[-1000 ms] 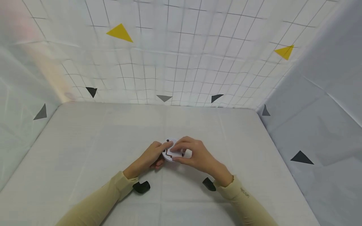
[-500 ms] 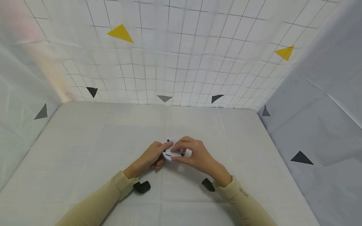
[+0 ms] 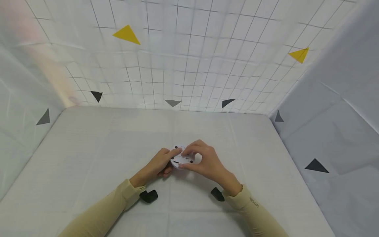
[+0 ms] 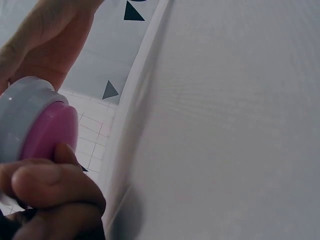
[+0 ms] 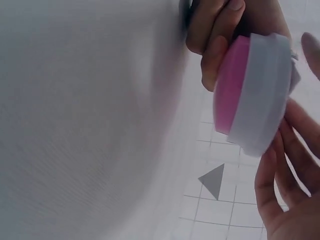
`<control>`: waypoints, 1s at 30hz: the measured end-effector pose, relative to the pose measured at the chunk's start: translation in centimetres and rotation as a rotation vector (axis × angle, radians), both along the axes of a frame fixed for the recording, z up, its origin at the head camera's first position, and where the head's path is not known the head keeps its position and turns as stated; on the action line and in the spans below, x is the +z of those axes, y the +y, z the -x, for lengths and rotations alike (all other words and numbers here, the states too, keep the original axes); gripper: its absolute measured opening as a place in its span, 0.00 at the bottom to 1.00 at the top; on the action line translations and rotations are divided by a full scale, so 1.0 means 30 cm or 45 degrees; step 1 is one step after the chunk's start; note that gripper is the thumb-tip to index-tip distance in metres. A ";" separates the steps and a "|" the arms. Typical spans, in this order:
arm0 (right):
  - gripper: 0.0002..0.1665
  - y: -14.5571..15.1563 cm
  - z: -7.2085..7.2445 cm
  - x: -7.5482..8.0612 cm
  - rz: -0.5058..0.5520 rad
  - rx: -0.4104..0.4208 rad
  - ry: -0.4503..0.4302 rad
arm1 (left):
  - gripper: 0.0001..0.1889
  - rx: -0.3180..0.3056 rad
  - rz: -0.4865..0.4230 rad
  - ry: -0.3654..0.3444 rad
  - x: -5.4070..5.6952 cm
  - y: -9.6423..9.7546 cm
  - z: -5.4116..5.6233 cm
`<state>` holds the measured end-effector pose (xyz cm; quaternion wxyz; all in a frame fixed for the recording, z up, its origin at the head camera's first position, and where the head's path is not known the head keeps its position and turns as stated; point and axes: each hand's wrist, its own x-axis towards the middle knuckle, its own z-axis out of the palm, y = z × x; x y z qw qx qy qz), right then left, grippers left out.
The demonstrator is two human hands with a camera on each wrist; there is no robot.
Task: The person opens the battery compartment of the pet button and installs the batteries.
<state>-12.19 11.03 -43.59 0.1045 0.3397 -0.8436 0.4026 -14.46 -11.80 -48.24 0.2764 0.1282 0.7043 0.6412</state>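
In the head view, a round white device is held with its underside up, showing small dark feet, a cluster of holes and a battery cover. Both wrist views show its pink dome facing the table. My left hand grips the device from the left, thumb across the underside and fingers curled beneath. My right hand spans the battery cover, fingertips at its far edge and thumb at its near edge. A thin grey edge sticks out from the underside in the right wrist view.
A white cloth-covered table lies under the hands. White sheeting with a grid and dark and yellow triangles stands behind, with plain sheeting at both sides. Black wrist mounts hang below the sleeves.
Earlier, the battery compartment's inside showed beside the cover; now the cover lies over it, with a dark slot visible. My right fingertips have shifted slightly away from me. The left hand stays put.
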 end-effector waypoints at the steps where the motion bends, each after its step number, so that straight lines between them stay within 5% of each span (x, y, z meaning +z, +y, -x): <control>1: 0.24 0.000 0.000 -0.001 -0.001 -0.019 -0.002 | 0.34 0.001 0.001 -0.002 -0.001 0.000 0.000; 11: 0.40 -0.003 0.007 -0.003 -0.045 -0.117 -0.152 | 0.30 0.037 -0.016 -0.045 -0.001 0.004 0.002; 22: 0.38 0.009 0.011 -0.005 -0.069 -0.062 -0.199 | 0.31 0.023 -0.018 -0.041 0.002 0.005 -0.002; 30: 0.42 0.010 0.029 -0.020 -0.105 -0.012 -0.583 | 0.31 0.027 -0.011 -0.045 0.000 0.004 -0.001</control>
